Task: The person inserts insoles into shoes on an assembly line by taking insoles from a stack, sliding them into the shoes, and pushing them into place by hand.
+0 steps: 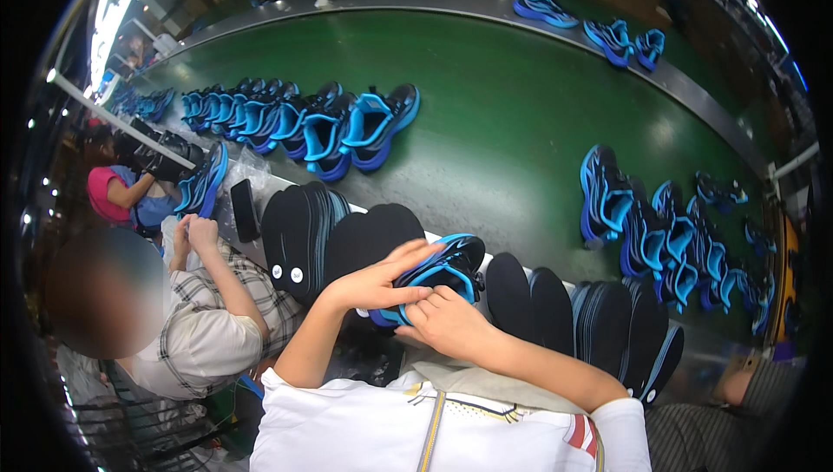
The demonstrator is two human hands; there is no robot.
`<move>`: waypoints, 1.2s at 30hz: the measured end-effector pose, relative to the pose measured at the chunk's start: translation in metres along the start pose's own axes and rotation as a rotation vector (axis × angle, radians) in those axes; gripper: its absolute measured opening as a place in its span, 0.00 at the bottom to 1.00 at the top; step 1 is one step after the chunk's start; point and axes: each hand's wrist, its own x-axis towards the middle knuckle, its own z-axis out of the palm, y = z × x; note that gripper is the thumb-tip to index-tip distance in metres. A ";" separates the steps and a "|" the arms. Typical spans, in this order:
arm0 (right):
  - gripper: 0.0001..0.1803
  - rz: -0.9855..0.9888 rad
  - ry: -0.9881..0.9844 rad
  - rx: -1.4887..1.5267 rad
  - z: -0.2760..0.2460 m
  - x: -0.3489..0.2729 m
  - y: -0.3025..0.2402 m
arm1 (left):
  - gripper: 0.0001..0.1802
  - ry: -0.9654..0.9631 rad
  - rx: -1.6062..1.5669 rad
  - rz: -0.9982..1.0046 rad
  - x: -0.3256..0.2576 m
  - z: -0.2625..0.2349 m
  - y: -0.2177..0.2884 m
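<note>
Black sneaker with bright blue trim (438, 271) sits at the green conveyor belt's (503, 125) near edge, between your hands. Your left hand (377, 281) clasps it from nine o'clock; right hand (447, 323) pinches its opening from six. Upright black foam insoles (304, 238) flank it.

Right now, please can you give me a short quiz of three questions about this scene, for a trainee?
1. True or false: both hands hold one shoe.
2. What colour is the conveyor belt?
3. The stacked black insoles lie: A) on the far belt edge, B) beside the held shoe.

Key:
1. True: left hand and right hand hold the black and blue shoe.
2. Green.
3. B.
</note>
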 end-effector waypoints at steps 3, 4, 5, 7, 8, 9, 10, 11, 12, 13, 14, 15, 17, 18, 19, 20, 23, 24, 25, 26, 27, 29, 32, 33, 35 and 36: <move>0.14 0.009 0.011 0.053 0.003 -0.010 0.004 | 0.46 0.209 -0.014 -0.387 0.006 0.022 -0.010; 0.12 -0.005 0.023 0.022 0.005 -0.017 0.007 | 0.48 0.112 0.208 -0.389 0.015 0.023 -0.007; 0.12 0.013 0.021 0.034 0.006 -0.020 0.005 | 0.40 0.042 0.415 -0.301 0.023 0.026 -0.005; 0.12 -0.054 -0.053 0.063 -0.001 -0.021 0.004 | 0.33 -0.032 0.581 -0.467 0.045 0.032 -0.007; 0.18 0.011 -0.170 0.066 -0.010 -0.023 0.000 | 0.28 0.049 0.589 -0.397 0.047 0.034 -0.019; 0.18 0.011 -0.168 0.074 -0.018 -0.028 -0.003 | 0.28 0.045 0.590 -0.405 0.042 0.035 -0.023; 0.20 0.087 -0.072 0.098 -0.028 -0.036 -0.003 | 0.27 0.113 0.508 -0.410 0.040 0.034 -0.022; 0.23 0.169 0.019 0.114 -0.035 -0.048 -0.002 | 0.27 0.176 0.418 -0.407 0.039 0.034 -0.022; 0.33 0.245 -0.135 0.152 -0.035 -0.063 -0.001 | 0.27 0.219 0.370 -0.421 0.036 0.035 -0.028; 0.33 0.271 -0.134 0.141 -0.030 -0.078 0.000 | 0.27 0.196 0.367 -0.404 0.039 0.040 -0.031; 0.35 0.277 -0.215 0.077 -0.021 -0.090 0.000 | 0.28 0.215 0.348 -0.427 0.035 0.045 -0.034; 0.38 0.282 -0.296 0.015 -0.011 -0.100 -0.001 | 0.28 0.234 0.330 -0.449 0.031 0.049 -0.038; 0.42 0.312 -0.308 0.064 -0.003 -0.104 -0.001 | 0.31 0.142 0.375 -0.412 0.017 0.055 -0.044; 0.42 0.335 -0.310 0.062 -0.003 -0.102 -0.002 | 0.31 0.111 0.386 -0.399 0.011 0.052 -0.044; 0.42 0.364 -0.314 0.060 -0.002 -0.100 -0.004 | 0.31 0.074 0.393 -0.384 0.005 0.048 -0.042; 0.42 0.385 -0.316 0.051 -0.003 -0.102 -0.001 | 0.31 -0.051 0.459 -0.467 0.008 0.043 -0.032; 0.45 0.462 -0.176 0.102 -0.012 -0.107 0.008 | 0.30 -0.409 0.697 -0.615 0.023 0.018 0.005; 0.47 0.479 -0.117 0.177 -0.014 -0.112 0.008 | 0.29 -0.445 0.702 -0.642 0.036 0.008 0.022; 0.41 0.532 -0.040 0.251 -0.020 -0.116 0.008 | 0.29 -0.485 0.710 -0.657 0.055 -0.003 0.038; 0.35 0.583 0.008 0.257 -0.031 -0.122 0.012 | 0.29 -0.381 0.698 -0.572 0.073 -0.013 0.052; 0.30 0.618 0.057 0.279 -0.039 -0.130 0.017 | 0.29 -0.272 0.681 -0.508 0.087 -0.021 0.060; 0.19 0.801 0.183 0.173 -0.055 -0.153 0.022 | 0.25 -0.006 0.627 -0.252 0.123 -0.027 0.076; 0.16 0.956 0.141 0.014 -0.051 -0.188 0.020 | 0.19 0.137 0.662 0.265 0.222 0.011 0.065; 0.17 0.945 0.038 0.010 -0.045 -0.193 0.018 | 0.20 0.157 0.633 0.395 0.253 0.036 0.053; 0.28 0.921 -0.171 -0.060 -0.024 -0.199 0.014 | 0.24 0.164 0.690 0.570 0.307 0.095 0.038; 0.30 0.924 -0.214 -0.090 -0.021 -0.195 0.013 | 0.25 0.187 0.735 0.593 0.326 0.123 0.026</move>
